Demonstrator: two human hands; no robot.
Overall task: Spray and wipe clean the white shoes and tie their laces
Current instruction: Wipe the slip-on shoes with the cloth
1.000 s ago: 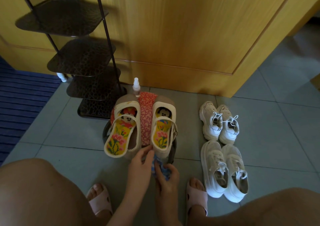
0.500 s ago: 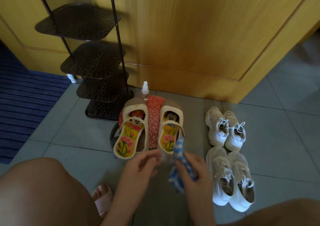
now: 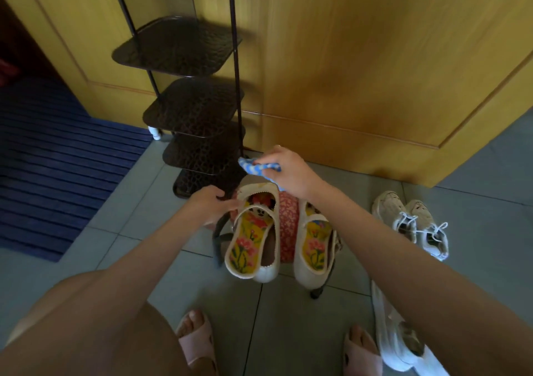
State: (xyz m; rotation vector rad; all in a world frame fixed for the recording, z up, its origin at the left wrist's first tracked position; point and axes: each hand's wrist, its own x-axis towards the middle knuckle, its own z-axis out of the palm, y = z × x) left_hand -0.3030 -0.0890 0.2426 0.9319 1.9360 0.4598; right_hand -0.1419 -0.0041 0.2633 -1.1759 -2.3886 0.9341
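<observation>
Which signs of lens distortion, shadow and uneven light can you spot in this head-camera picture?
Head view: wide-angle bending tilts the poles of the shelf rack and the panel lines of the wooden door; the rack casts a shadow on the door; the door is warmly lit, the doorway top left dark; the blue cloth looks soft.

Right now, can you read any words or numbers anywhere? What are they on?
No text can be read.
Sandals: the insoles show only pictures, flowers and a cartoon mouse face, no words.
Sneakers: no label shows; any mark is too small to tell.
Cloth in the right hand: blue and white pattern, no letters.
</observation>
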